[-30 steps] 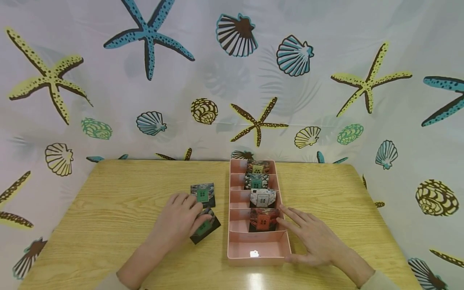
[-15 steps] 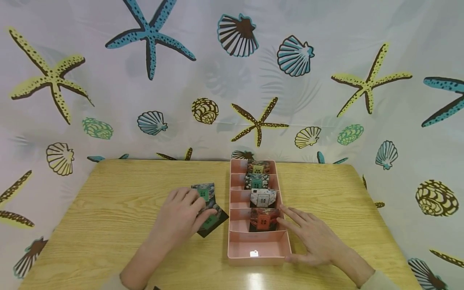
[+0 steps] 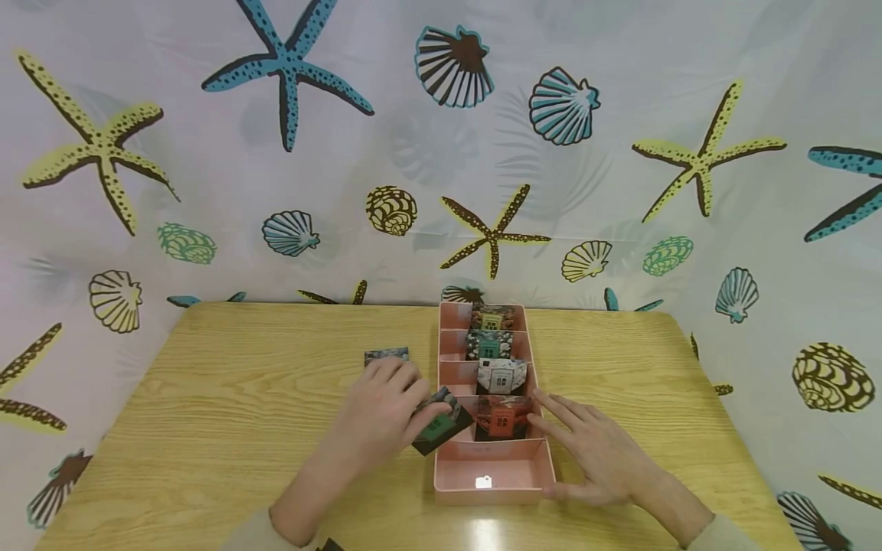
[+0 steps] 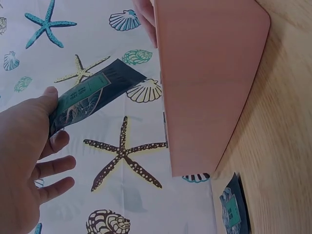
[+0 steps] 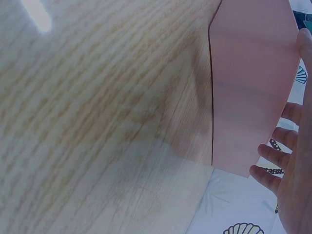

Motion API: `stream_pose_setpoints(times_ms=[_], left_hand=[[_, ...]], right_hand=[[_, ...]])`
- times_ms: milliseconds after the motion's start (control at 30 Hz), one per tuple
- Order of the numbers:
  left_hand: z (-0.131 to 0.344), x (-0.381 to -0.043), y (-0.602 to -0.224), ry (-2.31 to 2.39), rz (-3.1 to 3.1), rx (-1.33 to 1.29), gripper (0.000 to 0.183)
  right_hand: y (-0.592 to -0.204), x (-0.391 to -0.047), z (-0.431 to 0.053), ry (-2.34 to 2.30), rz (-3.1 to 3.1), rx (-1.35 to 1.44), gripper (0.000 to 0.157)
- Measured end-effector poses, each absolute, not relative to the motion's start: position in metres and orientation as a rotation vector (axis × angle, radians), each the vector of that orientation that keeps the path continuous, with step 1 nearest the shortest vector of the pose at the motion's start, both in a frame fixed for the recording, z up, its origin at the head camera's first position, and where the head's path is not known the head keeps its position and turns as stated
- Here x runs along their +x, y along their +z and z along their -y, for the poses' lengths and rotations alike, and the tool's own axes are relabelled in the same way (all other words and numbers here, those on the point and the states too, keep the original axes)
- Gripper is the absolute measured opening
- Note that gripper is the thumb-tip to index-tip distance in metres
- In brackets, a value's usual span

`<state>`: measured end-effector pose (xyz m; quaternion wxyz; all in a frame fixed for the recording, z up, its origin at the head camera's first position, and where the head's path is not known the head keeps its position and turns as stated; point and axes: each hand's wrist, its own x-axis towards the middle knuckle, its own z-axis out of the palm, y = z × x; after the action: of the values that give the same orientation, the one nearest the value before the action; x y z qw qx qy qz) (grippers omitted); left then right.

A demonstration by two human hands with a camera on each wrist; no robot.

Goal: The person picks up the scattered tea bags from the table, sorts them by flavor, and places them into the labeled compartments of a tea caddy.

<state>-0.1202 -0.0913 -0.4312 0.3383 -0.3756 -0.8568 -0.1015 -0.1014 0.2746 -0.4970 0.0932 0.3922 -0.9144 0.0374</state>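
Note:
My left hand (image 3: 379, 413) pinches a dark sachet with a green label (image 3: 439, 430) between thumb and fingers, over the left edge of a pink divided box (image 3: 491, 464). In the left wrist view the sachet (image 4: 92, 95) is tilted, held by one end beside the box wall (image 4: 209, 73), while the other fingers are spread. A second green-labelled sachet (image 3: 386, 353) lies on the table, partly hidden behind my left hand. My right hand (image 3: 599, 451) rests along the box's right side, fingertips at the rim and fingers mostly straight.
Inside the box, from back to front, stand sachets with a yellow label (image 3: 492, 320), a green label (image 3: 488, 347), a white label (image 3: 501, 376) and a red label (image 3: 501, 417). A wooden table (image 3: 262, 367) lies beneath, with a patterned curtain (image 3: 606, 46) behind.
My left hand has slid the held sachet rightward from the table and raised it over the box's left edge. The other loose sachet and my right hand have stayed in place.

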Motion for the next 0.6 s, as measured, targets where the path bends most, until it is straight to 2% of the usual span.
stream_pose_setpoints(times_ms=[233,433,600], left_hand=[[0.068,-0.122,-0.443,-0.238,2.228,-1.047,0.054],[0.052,-0.119,-0.458,-0.208,2.258,-1.120,0.038],[0.042,-0.117,-0.468,-0.191,2.308,-1.166,0.032]], right_hand=[[-0.497,-0.101,-0.276,0.117,2.724,1.156,0.091],[-0.498,-0.101,-0.275,0.126,2.711,1.159,0.091],[-0.498,-0.101,-0.275,0.143,2.727,1.157,0.091]])
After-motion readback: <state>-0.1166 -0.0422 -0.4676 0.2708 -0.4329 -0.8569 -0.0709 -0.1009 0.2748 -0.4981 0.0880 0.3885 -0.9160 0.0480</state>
